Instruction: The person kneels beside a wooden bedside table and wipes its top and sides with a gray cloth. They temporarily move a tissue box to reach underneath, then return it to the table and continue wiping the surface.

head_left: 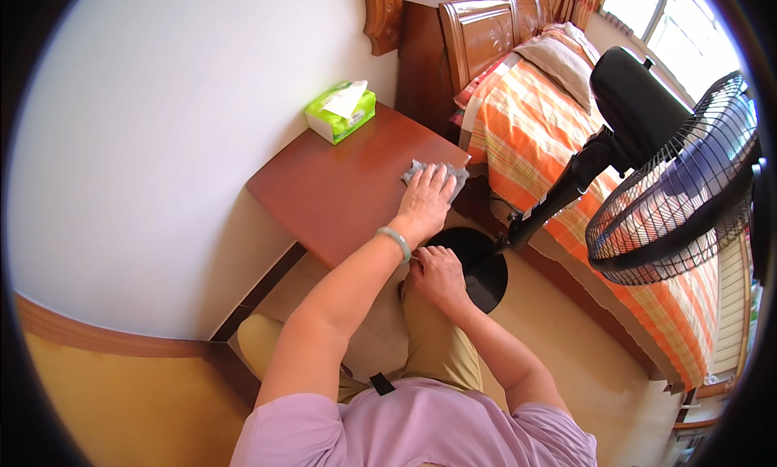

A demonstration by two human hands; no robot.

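I note left hand [429, 198], fingers flat, pinning grey cloth [459, 179] to tabletop [336, 188] | right hand [441, 274], fingers draped over knee [415, 305], seemingly bracing

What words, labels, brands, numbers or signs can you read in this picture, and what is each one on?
None that I can read clearly, so there is nothing to quote.
Tissue pack: a pale marking on its green side, too small to make out.
Table: no lettering that I can see.
Cloth under the left hand: none on the part that shows.
Fan: no readable marking.
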